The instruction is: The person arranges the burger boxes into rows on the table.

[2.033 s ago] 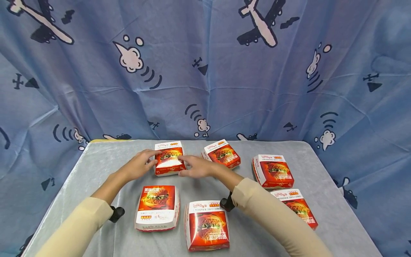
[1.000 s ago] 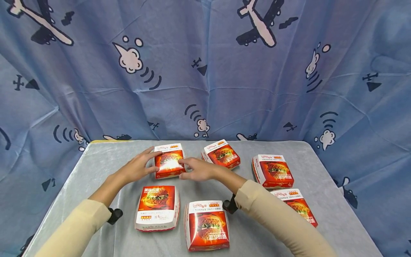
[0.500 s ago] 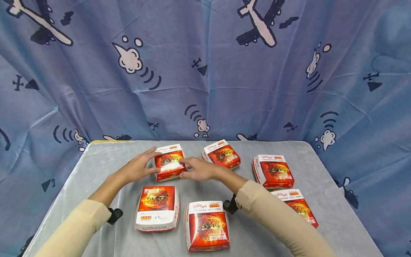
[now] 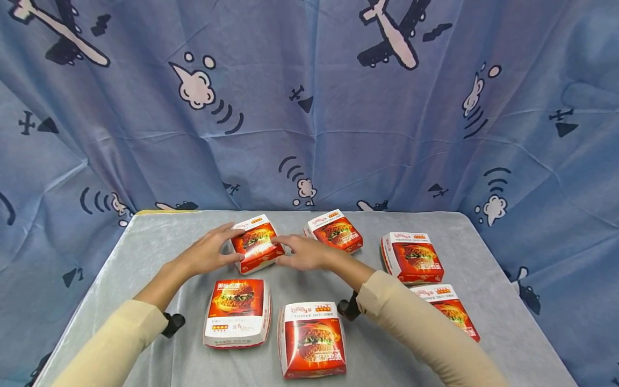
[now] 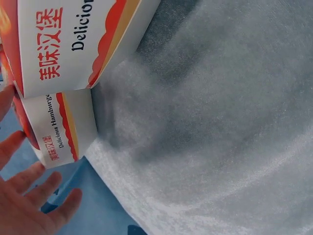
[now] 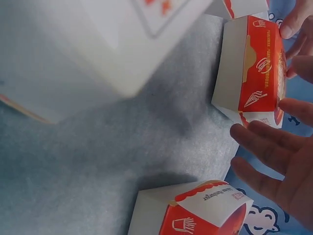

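Both hands are at a red and white hamburger box (image 4: 256, 244) at the back left of the table, turned askew. In the head view my left hand (image 4: 210, 251) touches its left side with thumb and forefinger, and my right hand (image 4: 303, 252) touches its right side. In the left wrist view, the left hand (image 5: 29, 205) has its fingers spread against the box (image 5: 54, 129). In the right wrist view, the right hand (image 6: 288, 156) has its fingers extended near the box (image 6: 257, 68), a fingertip touching its top. The box's underside is hidden.
More hamburger boxes lie about: front left (image 4: 236, 312), front middle (image 4: 311, 341), back middle (image 4: 335, 232), and two on the right (image 4: 413, 258) (image 4: 447, 312), the nearer partly behind the right sleeve. A grey cloth (image 4: 159, 236) covers the table. A blue curtain (image 4: 309, 107) hangs behind.
Between the hands, the back-left box has slid slightly towards me and turned counterclockwise, its near edge swinging right. Both hands stayed against it, shifting slightly. The other boxes have not moved.
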Tool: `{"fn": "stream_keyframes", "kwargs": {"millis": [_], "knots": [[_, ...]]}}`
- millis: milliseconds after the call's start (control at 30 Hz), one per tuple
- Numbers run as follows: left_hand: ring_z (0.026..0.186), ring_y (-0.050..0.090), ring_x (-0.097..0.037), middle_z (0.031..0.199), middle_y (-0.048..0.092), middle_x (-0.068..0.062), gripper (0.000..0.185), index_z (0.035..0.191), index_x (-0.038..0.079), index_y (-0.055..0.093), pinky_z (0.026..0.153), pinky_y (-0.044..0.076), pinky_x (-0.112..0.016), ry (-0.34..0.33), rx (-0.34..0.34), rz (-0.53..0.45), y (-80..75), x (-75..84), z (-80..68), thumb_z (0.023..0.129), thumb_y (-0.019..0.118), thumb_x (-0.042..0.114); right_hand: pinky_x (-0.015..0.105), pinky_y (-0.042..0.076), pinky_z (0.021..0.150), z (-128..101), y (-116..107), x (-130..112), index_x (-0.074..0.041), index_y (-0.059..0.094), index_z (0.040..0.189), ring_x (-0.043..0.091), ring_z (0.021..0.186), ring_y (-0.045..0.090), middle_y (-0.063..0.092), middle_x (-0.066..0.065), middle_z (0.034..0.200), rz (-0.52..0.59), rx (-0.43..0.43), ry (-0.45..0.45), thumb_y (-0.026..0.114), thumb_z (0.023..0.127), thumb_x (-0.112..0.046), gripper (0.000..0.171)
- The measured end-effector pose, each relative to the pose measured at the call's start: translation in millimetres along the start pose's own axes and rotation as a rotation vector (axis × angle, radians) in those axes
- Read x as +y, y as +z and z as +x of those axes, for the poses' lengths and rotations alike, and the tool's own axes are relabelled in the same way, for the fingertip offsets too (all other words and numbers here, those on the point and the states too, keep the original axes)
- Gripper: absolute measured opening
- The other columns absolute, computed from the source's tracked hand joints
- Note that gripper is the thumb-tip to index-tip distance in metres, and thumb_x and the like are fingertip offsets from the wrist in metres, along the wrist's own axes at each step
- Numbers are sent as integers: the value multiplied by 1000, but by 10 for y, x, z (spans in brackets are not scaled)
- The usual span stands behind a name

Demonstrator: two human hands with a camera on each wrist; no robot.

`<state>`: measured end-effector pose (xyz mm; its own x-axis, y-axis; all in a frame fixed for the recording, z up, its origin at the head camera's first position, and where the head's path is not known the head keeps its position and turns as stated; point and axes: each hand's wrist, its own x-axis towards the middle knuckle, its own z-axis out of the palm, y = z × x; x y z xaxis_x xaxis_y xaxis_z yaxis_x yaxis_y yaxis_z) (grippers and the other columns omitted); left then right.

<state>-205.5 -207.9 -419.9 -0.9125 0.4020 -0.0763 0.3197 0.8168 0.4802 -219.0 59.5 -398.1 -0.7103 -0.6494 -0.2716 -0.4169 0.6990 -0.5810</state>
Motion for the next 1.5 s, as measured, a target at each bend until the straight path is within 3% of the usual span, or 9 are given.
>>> {"fn": "stream_keyframes", "kwargs": {"millis": [200, 433, 567, 767, 933, 1233, 1500], "knots": [[130, 44, -49, 147, 40, -28, 59, 141, 10, 56, 98, 40, -67, -22, 41, 36, 2, 5, -17, 91, 72, 37, 46, 42, 106, -3, -4, -33, -16, 40, 153, 30, 127, 54, 47, 10, 151, -17, -29, -6, 58, 99, -30, 59], [109, 56, -33, 130, 52, -19, 53, 141, 9, 55, 87, 50, -55, -12, 72, 23, 19, 10, -28, 95, 68, 32, 43, 46, 100, 2, 50, -23, -17, 36, 155, 29, 118, 59, 51, 13, 146, -27, -77, -15, 57, 99, -34, 62], [119, 54, -39, 139, 48, -21, 56, 145, 10, 50, 92, 47, -60, -16, 92, 17, 27, 19, -15, 96, 66, 30, 43, 45, 102, 9, 53, -7, -17, 36, 155, 29, 121, 58, 50, 12, 147, -26, -63, -15, 57, 99, -35, 63], [136, 39, -48, 155, 34, -26, 50, 144, 10, 54, 104, 36, -65, 77, 93, 23, 50, 26, 13, 97, 65, 23, 45, 42, 105, 24, 52, 0, -12, 36, 155, 31, 123, 56, 44, 11, 152, -27, -44, -36, 58, 98, -31, 64], [134, 42, -47, 151, 39, -27, 43, 138, 7, 59, 104, 37, -64, 100, 81, 37, 55, 40, 13, 99, 62, 23, 45, 43, 104, 15, 59, -11, -12, 35, 155, 32, 122, 57, 43, 11, 153, -28, -40, -48, 58, 99, -29, 64], [134, 43, -46, 149, 43, -26, 44, 139, 7, 59, 103, 37, -66, 55, 72, 26, 40, 71, -10, 98, 61, 23, 42, 47, 99, -26, 91, -41, -22, 36, 156, 33, 119, 60, 46, 7, 152, -15, -84, -71, 59, 100, -33, 62], [125, 54, -41, 139, 52, -22, 39, 135, 7, 61, 97, 45, -61, 78, 150, 81, 58, 50, 3, 96, 64, 14, 42, 45, 102, -28, 64, -8, -14, 36, 155, 32, 121, 58, 47, 10, 150, -13, -76, -70, 57, 100, -33, 62]]}}
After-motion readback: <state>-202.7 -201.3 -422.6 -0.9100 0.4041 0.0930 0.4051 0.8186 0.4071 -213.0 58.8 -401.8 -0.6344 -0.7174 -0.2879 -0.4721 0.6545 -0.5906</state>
